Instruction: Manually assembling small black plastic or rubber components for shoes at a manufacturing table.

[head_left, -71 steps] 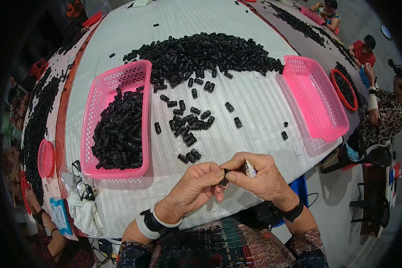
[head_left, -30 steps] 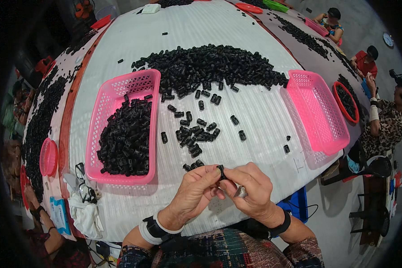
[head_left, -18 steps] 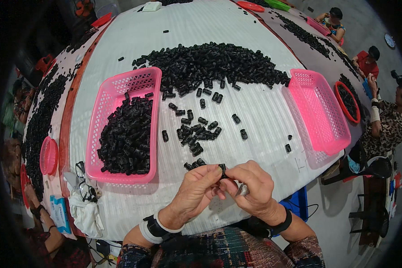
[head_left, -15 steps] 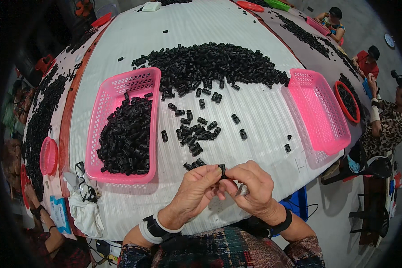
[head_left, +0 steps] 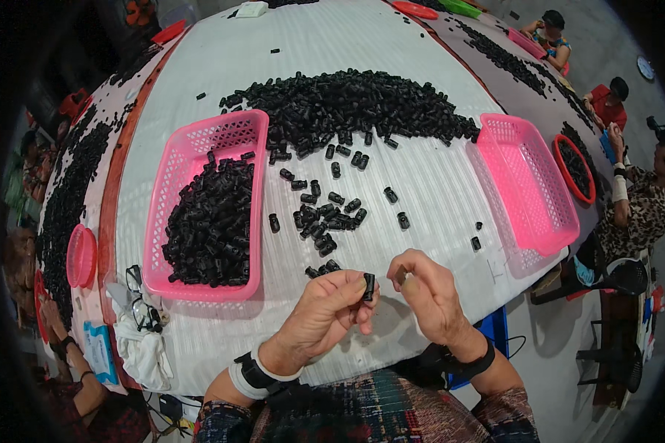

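Note:
My left hand [head_left: 324,317] pinches a small black plastic cord lock [head_left: 369,286] upright between thumb and fingertips, near the table's front edge. Just right of it, my right hand [head_left: 434,299] is raised and curled, with a small flat greyish piece [head_left: 401,275] between thumb and fingers; its kind I cannot make out. The two hands are apart. Beyond my left hand lie several loose cord locks [head_left: 325,221], and farther off a wide heap [head_left: 362,103] of them. A pink basket [head_left: 256,221] at the left is partly filled with the same pieces.
Another pink basket [head_left: 528,177] stands at the right edge, with a red bowl [head_left: 573,170] beyond it. Glasses [head_left: 146,316] and a white cloth [head_left: 144,354] lie at the left front. Co-workers [head_left: 635,199] sit at neighbouring tables. A blue bin [head_left: 493,332] sits below the table's right side.
My right hand has drawn away from the cord lock, up and to the right, with the greyish piece still in its fingers. The left hand keeps the cord lock nearly in place.

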